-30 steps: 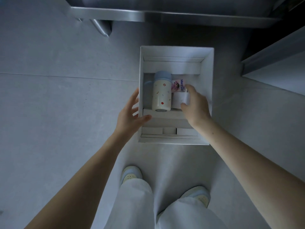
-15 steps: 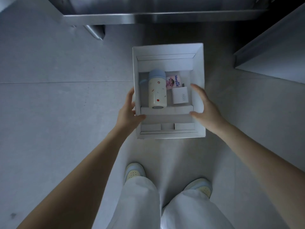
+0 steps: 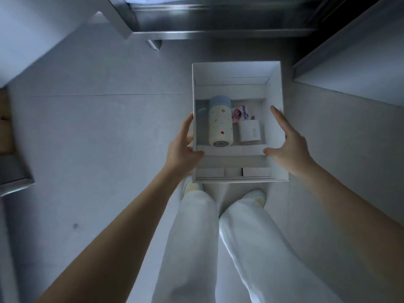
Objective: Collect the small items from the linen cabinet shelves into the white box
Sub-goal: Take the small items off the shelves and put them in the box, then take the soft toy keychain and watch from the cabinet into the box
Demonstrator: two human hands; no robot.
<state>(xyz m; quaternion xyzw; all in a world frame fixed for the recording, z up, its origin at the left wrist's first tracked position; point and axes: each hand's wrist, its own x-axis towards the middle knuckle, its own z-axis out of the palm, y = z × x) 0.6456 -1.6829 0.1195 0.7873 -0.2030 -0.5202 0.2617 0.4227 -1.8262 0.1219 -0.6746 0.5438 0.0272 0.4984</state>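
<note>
The white box (image 3: pixel 234 72) hangs open-topped above my feet. Inside it lie a cream bottle with a blue cap (image 3: pixel 219 125), a small pink-printed packet (image 3: pixel 240 114) and a white charger block (image 3: pixel 249 133). My left hand (image 3: pixel 181 149) holds the left wall, thumb hooked over the rim and fingers outside. My right hand (image 3: pixel 288 145) holds the right wall, thumb inside the box and fingers along the outer side.
A steel cabinet base (image 3: pixel 218 31) with a metal foot (image 3: pixel 154 43) runs along the top. A grey shelf edge (image 3: pixel 349 68) juts in at the right, and a metal corner (image 3: pixel 15 176) at the left. My shoes (image 3: pixel 255 196) stand on grey floor tiles.
My right hand let go of the charger block and moved to the box's right wall. Both hands took hold of the box, which has come up toward me, over my feet.
</note>
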